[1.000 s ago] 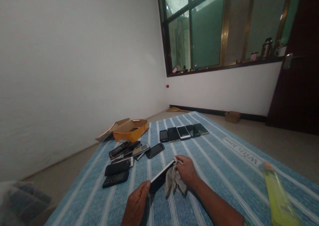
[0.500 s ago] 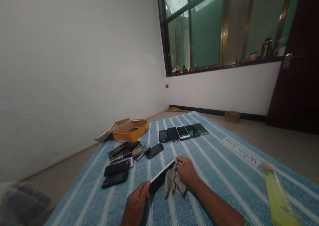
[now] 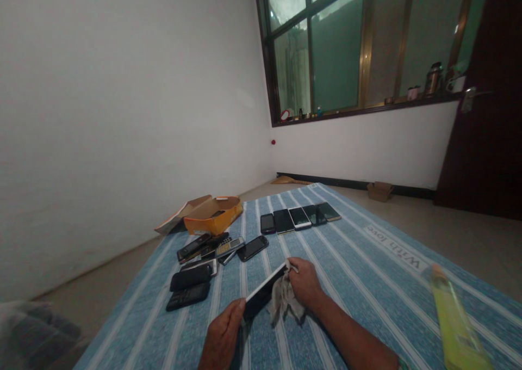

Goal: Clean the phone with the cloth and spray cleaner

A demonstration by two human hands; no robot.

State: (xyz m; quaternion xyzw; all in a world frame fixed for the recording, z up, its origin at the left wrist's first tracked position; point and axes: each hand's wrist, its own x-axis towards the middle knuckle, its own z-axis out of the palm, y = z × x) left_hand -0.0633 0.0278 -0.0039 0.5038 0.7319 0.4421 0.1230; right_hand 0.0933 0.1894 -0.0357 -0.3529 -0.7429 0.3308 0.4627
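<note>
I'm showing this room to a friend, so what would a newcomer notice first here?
The bare hands at bottom centre: the left hand grips a slim white-edged smartphone, and the right hand presses a crumpled grey cloth to it. Beyond them, five smartphones lie in a row on a blue striped mat. A blurred yellow-green bottle lies at lower right.

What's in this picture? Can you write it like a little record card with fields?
Left hand: holds a black smartphone with a white edge
Right hand: holds a crumpled grey cloth against the phone
Surface: blue-and-white striped mat
Phones ahead: row of five dark smartphones
Phones to the left: pile of black keypad phones
Box: open orange cardboard box
Bottle: blurry yellow-green bottle at the right
</note>
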